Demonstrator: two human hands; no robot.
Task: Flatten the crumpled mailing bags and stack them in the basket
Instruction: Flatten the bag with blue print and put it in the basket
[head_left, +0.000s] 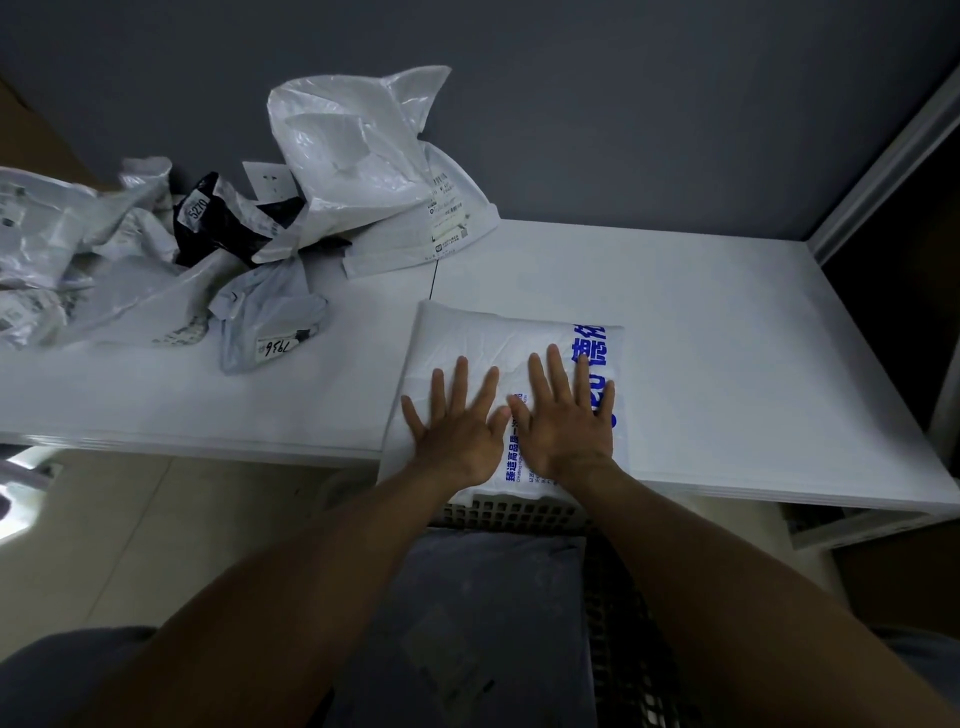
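Hands, left hand and right hand, press spread fingers flat on white blue-printed plastic mailing bag overhanging white table's near edge.

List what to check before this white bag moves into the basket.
1. Left hand flat on the white bag: ok.
2. Right hand flat on it: ok.
3. Bag smoothed: not ok, creases show beyond the fingers.
4. Basket below the edge of the table, near the hands: ok.
5. Room in the basket: cannot tell; a grey bag lies inside.
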